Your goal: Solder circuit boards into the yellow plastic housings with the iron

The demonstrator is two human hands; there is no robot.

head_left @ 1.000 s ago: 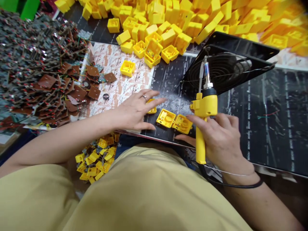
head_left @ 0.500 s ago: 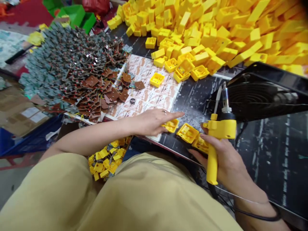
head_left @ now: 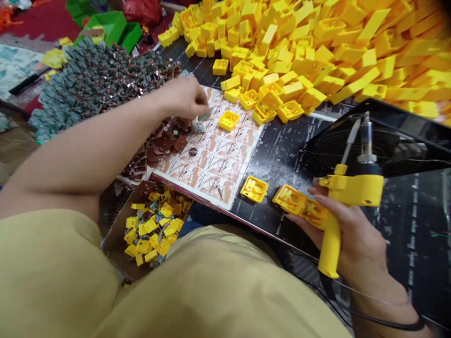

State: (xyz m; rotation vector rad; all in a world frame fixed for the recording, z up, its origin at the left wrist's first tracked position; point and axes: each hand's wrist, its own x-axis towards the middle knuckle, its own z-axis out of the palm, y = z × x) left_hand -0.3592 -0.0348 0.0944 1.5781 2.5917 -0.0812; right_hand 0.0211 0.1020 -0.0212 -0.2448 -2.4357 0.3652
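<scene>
My left hand (head_left: 186, 97) reaches over the near edge of a heap of small circuit boards (head_left: 165, 141). Its fingers are pinched on a small grey-green circuit board (head_left: 205, 114), partly hidden and blurred. In my right hand (head_left: 355, 234) is a yellow soldering gun (head_left: 331, 239), its metal tip pointing up and away from me. The thumb and fingers of that same hand also touch two open yellow casings (head_left: 291, 199) at the table's front edge. Another open yellow casing (head_left: 254, 188) lies just left of them. A single casing (head_left: 229, 121) sits on the patterned sheet.
A large heap of yellow casings (head_left: 299, 51) covers the back of the table. A black fan-like unit (head_left: 394, 145) stands at the right. Below the table edge, a cardboard box (head_left: 116, 249) holds yellow pieces. Green bins (head_left: 109, 28) are at the back left.
My left hand has moved from the front casings back and left to the circuit boards. My right hand, with the soldering gun, has shifted right, and the casings by it have moved along.
</scene>
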